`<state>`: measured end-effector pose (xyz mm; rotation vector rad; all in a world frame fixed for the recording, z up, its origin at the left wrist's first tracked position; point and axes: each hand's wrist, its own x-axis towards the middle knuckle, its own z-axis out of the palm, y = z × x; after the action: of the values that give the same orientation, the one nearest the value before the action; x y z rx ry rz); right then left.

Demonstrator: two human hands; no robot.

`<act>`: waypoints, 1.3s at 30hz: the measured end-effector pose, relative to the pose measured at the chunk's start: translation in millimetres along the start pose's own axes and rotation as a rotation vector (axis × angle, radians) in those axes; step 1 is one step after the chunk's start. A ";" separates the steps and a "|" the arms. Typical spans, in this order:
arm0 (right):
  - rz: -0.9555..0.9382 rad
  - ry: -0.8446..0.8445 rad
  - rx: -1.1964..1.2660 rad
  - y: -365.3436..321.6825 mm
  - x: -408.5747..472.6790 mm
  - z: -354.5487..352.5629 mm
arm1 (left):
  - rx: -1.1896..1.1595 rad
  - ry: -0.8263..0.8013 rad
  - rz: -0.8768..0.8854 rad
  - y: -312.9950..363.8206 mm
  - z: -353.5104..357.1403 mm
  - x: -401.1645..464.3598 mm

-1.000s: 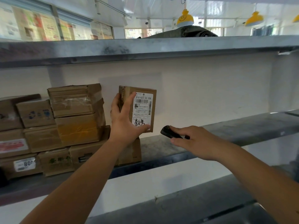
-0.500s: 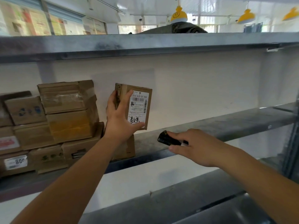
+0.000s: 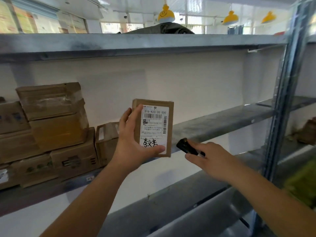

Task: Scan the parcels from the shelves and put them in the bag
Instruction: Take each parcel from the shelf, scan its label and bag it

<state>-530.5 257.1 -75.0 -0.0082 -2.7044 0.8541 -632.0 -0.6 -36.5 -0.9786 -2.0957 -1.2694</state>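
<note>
The left hand (image 3: 135, 147) holds a small flat parcel (image 3: 153, 127) upright in front of the middle shelf (image 3: 222, 122), off the shelf surface. Its grip is closed on the parcel: the thumb lies across the lower edge of the white label (image 3: 154, 124), and the fingers wrap round the parcel's left side. The label faces the camera, with a barcode near the top, printed "516-K20-00 030", and black handwriting at the bottom.

The right hand (image 3: 212, 159) grips a small black scanner (image 3: 185, 146), just beside the parcel's lower right corner and not touching it. The scanner's front end pokes out past the fingers toward the parcel; the fingers curl round its body.

On the same shelf to the left stands a stack of cardboard boxes (image 3: 56, 124), several taped, one with yellowish tape. One smaller box (image 3: 106, 139) sits just behind the left hand. A steel upright (image 3: 283, 103) runs down the right side. Yellow lamps (image 3: 165, 13) hang above the top shelf.
</note>
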 end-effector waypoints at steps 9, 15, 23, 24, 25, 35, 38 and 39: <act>0.191 0.147 0.159 41.2 -96.7 35.9 | -0.242 -0.222 -0.077 15.6 61.2 -74.6; 0.379 0.269 0.166 79.7 -177.0 63.6 | -0.385 -0.335 -0.144 22.5 135.3 -124.6; 0.679 0.230 0.097 155.7 -252.0 42.6 | -0.491 -0.519 -0.201 62.3 244.6 -157.5; 0.702 0.231 0.099 168.3 -259.0 36.6 | -0.508 -0.542 -0.216 68.2 260.4 -159.0; 0.728 0.226 0.088 181.8 -265.7 29.8 | -0.520 -0.564 -0.230 74.7 276.5 -159.6; 0.996 0.253 0.030 316.8 -334.7 -72.2 | -0.683 -0.748 -0.274 159.5 466.0 -151.9; 1.041 0.273 0.055 347.1 -353.3 -99.6 | -0.734 -0.791 -0.295 181.8 512.7 -153.6; 1.052 0.281 0.066 355.6 -358.3 -107.3 | -0.750 -0.808 -0.299 188.0 526.5 -153.7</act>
<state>-188.1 575.4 -293.7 -1.4986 -2.2798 1.0596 -414.9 479.5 -278.3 -1.7734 -2.4223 -2.1712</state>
